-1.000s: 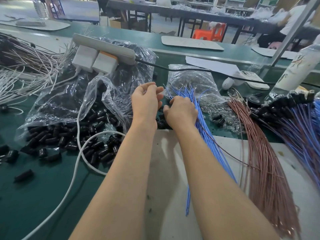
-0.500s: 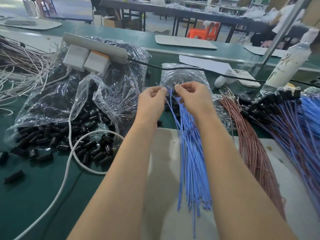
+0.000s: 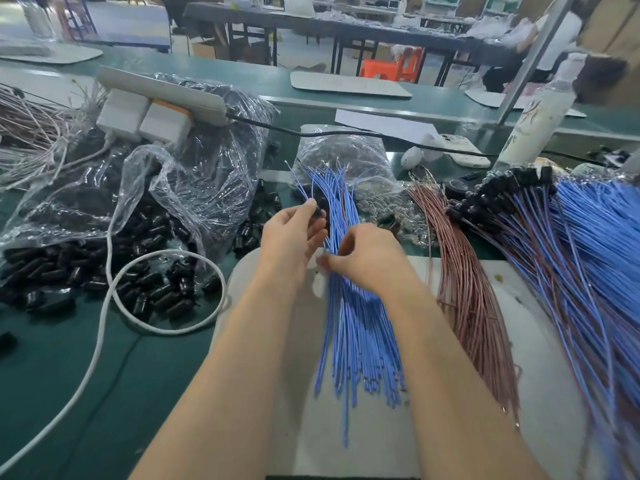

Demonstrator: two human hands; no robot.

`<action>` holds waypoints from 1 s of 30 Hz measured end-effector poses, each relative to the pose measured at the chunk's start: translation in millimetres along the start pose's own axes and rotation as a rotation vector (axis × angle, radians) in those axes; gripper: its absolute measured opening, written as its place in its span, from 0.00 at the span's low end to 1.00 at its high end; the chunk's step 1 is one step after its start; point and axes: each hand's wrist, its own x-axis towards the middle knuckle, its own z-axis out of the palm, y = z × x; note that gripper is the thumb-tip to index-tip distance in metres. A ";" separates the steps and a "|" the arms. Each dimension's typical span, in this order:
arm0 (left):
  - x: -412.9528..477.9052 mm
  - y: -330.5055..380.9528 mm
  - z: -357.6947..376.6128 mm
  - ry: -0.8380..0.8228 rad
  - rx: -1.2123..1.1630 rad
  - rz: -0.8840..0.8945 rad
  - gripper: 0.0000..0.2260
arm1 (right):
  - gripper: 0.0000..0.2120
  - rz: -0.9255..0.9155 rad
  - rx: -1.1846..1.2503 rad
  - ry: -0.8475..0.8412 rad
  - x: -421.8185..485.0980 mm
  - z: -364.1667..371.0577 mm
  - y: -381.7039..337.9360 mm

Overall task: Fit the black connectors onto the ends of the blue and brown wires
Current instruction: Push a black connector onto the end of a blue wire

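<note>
Black connector (image 3: 318, 213) in left hand (image 3: 290, 239), right hand (image 3: 370, 260) on blue wires (image 3: 356, 336)

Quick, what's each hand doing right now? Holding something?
Left hand: closed, pinching a black connector.
Right hand: closed, pinching the blue wires.

Dark tables (image 3: 346, 27) and an orange stool (image 3: 391, 68) stand behind.

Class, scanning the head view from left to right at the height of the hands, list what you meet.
loose connectors → left hand, pinching a black connector → right hand, gripping blue wires → brown wires → finished wires with connectors fitted.
</note>
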 end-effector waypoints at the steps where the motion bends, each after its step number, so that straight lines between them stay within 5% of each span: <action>1: 1.3 -0.8 -1.0 -0.001 0.003 -0.003 0.05 | 0.15 0.002 -0.059 -0.008 0.3 3.7 -1.6; 6: 5.1 -7.0 1.3 -0.032 0.093 0.062 0.03 | 0.09 0.057 0.009 0.031 3.3 6.2 1.6; 12: 9.4 -14.4 -1.6 0.022 0.493 0.409 0.10 | 0.12 0.062 0.313 0.192 1.5 -4.2 9.1; 15: 8.9 -14.5 -3.9 0.029 0.509 0.448 0.13 | 0.10 0.110 0.851 0.186 0.8 -17.0 13.8; 18: 7.7 -14.3 -3.1 0.018 0.530 0.443 0.13 | 0.04 0.046 1.692 -0.073 -0.1 -32.1 20.9; 20: 6.1 -13.8 -2.2 0.005 0.536 0.447 0.13 | 0.08 -0.093 1.983 -0.213 -2.1 -37.2 25.9; 25: 2.6 -13.0 -0.2 -0.020 0.584 0.463 0.11 | 0.12 -0.292 2.035 -0.227 -3.0 -38.8 29.2; 30: -1.2 -13.5 0.0 -0.034 0.628 0.480 0.10 | 0.06 -0.071 1.815 0.361 -0.8 -35.2 24.8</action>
